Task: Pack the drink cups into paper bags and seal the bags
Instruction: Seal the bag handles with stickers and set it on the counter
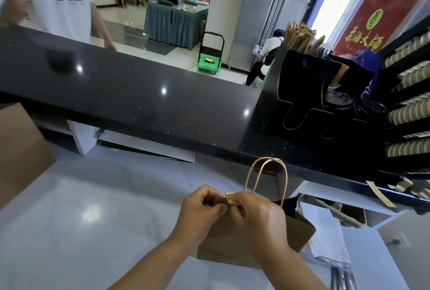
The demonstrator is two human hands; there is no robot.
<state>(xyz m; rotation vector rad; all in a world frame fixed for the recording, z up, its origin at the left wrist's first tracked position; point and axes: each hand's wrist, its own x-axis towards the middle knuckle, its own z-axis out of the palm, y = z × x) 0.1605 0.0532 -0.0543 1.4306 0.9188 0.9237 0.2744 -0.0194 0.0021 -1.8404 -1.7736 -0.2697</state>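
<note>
At the worktop's (93, 220) front edge, right of centre, the paper bag (223, 243) stands upright. Your left hand (200, 210) and right hand (258, 217) both pinch a small yellow tab (230, 197) at its top edge.

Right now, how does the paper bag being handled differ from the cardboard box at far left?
Handles: the paper bag has twisted loop handles standing up; the cardboard box shows none.
Contact: the left hand and right hand pinch the bag's top edge, by a small yellow tab; nothing touches the box.
Framing: the bag sits near centre; the box is cut off by the frame edge.
Shared: both plain brown.
</note>
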